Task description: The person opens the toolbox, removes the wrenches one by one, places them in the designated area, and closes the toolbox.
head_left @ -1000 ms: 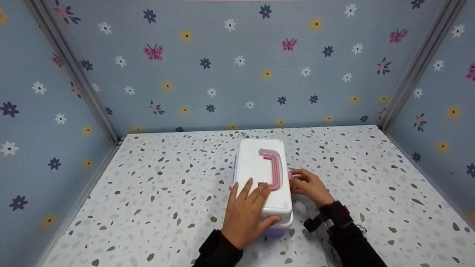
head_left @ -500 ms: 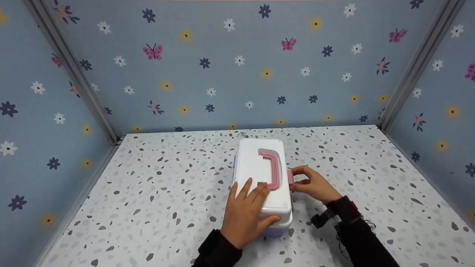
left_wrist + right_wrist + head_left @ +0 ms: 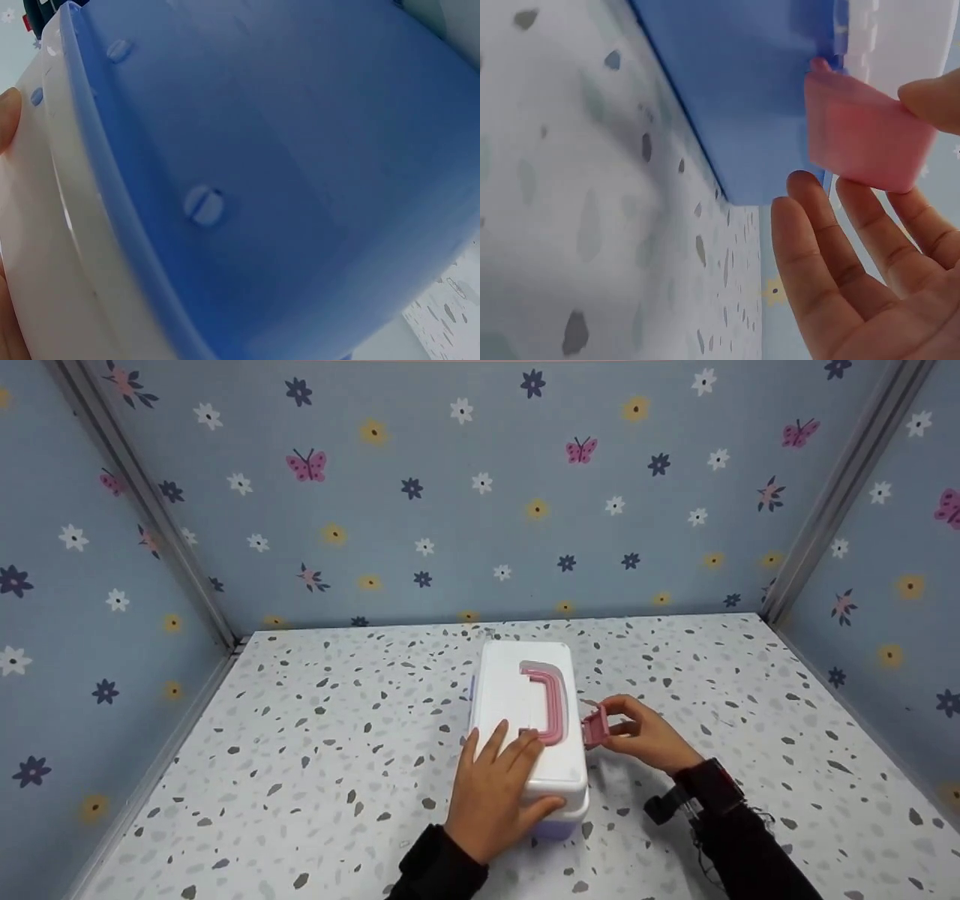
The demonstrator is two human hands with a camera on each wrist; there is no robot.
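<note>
A storage box with a white lid point(image 3: 506, 682) and a purple-blue body point(image 3: 285, 127) stands on the tabletop. A pink carrying handle point(image 3: 556, 705) lies folded down in the lid's recess. My left hand point(image 3: 491, 799) rests on the lid's near part with fingers spread, fingertips at the handle's near end. On the box's right side, my right hand point(image 3: 646, 737) pinches a pink latch point(image 3: 596, 727) between thumb and fingers. The right wrist view shows that latch point(image 3: 866, 135) tilted out from the body, attached at its hinge. What the box contains is hidden.
The speckled white tabletop point(image 3: 337, 750) spreads around the box. Blue flowered panels point(image 3: 450, 510) enclose it at the back and both sides, with grey metal posts point(image 3: 150, 502) at the corners.
My right hand has moved rightward, swinging the pink latch out from the box's side. My left hand has stayed on the lid, and the box has not visibly moved.
</note>
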